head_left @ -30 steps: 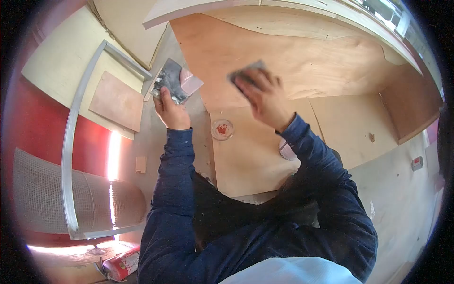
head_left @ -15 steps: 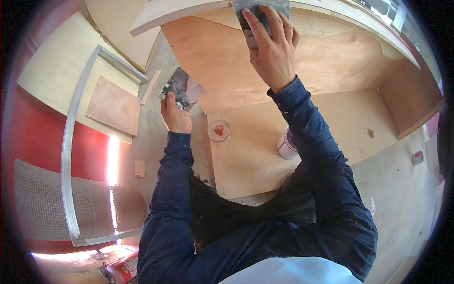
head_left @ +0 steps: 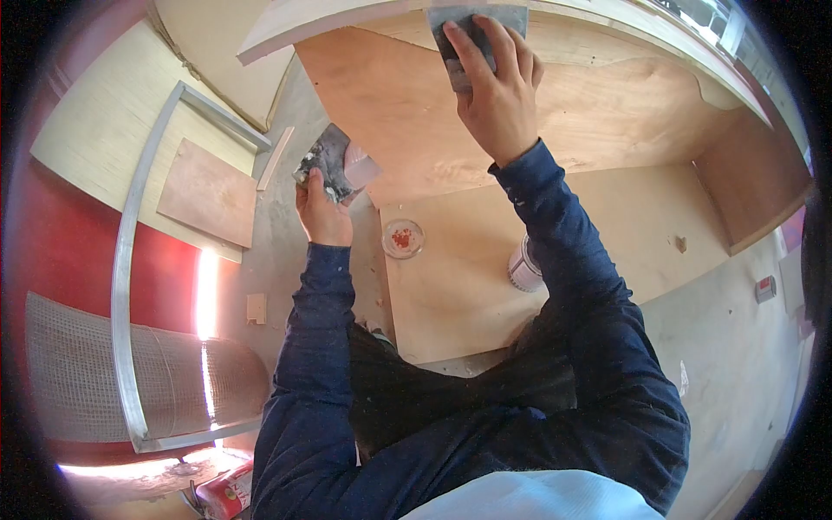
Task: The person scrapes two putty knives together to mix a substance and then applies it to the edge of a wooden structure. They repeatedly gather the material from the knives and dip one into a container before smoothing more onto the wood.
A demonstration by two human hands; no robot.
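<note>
My right hand (head_left: 501,108) is closed on a flat grey metal scraper (head_left: 449,62), fingers spread over its face. The blade lies at the pale top edge (head_left: 364,22) of a wooden cabinet; whether it touches cannot be made out. Lower left, my left hand (head_left: 328,217) grips a stained metal putty plate (head_left: 326,154), thumb on top. Pinkish putty (head_left: 357,165) sits on the plate's right side, with whitish lumps near the thumb. Behind both hands is the cabinet's bare plywood panel (head_left: 390,113).
On the plywood base stand a round clear dish (head_left: 403,251) with red bits inside and a tin can (head_left: 523,270), partly behind my right sleeve. To the left are a metal frame (head_left: 130,260), a mesh roll (head_left: 74,368) and loose boards (head_left: 208,192). A small box (head_left: 764,289) lies right.
My right hand and the scraper have shifted slightly down, toward me. The putty plate in my left hand has moved a touch to the right.
</note>
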